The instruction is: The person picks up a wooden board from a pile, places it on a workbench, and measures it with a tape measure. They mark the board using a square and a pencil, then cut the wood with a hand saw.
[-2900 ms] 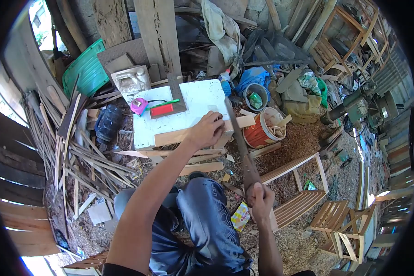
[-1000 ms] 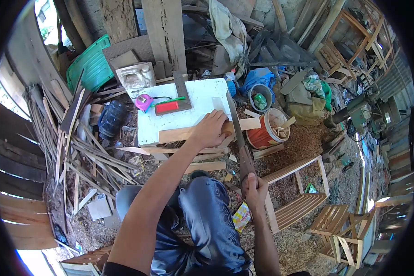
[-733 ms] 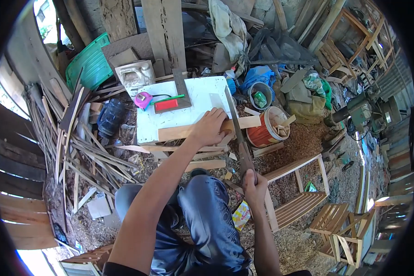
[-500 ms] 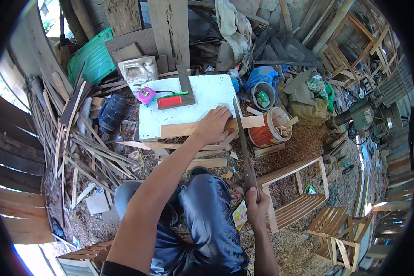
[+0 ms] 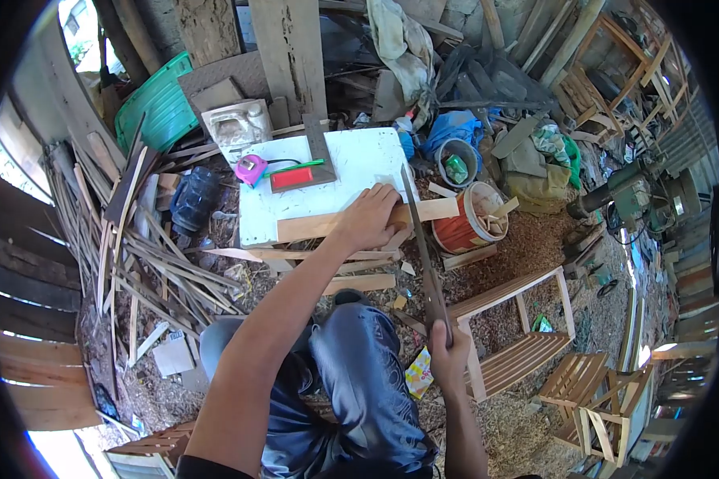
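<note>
A light wooden board [image 5: 311,227] lies along the front edge of a white work table [image 5: 367,152]. My left hand [image 5: 369,214] presses on it with fingers curled over its edge, closed on the board. My right hand [image 5: 449,351] is wrapped round the handle of a hand saw [image 5: 427,267], below and right of the table. The blade crosses the board just right of my left hand, and the board's end sticks out past it. On the table lie a try square [image 5: 321,152], a red block [image 5: 292,177], a green pencil [image 5: 315,164] and a pink tape measure [image 5: 250,168].
A red bucket [image 5: 447,233] with wood offcuts stands right of the table, near a grey bucket [image 5: 457,152]. Slatted wooden frames [image 5: 519,361] are at the lower right. Thin wood strips [image 5: 148,247] pile up at the left, by a dark blue jug [image 5: 195,198].
My right hand and the saw have shifted slightly down and towards me. My left hand still rests on the board. The whole view has moved a little.
</note>
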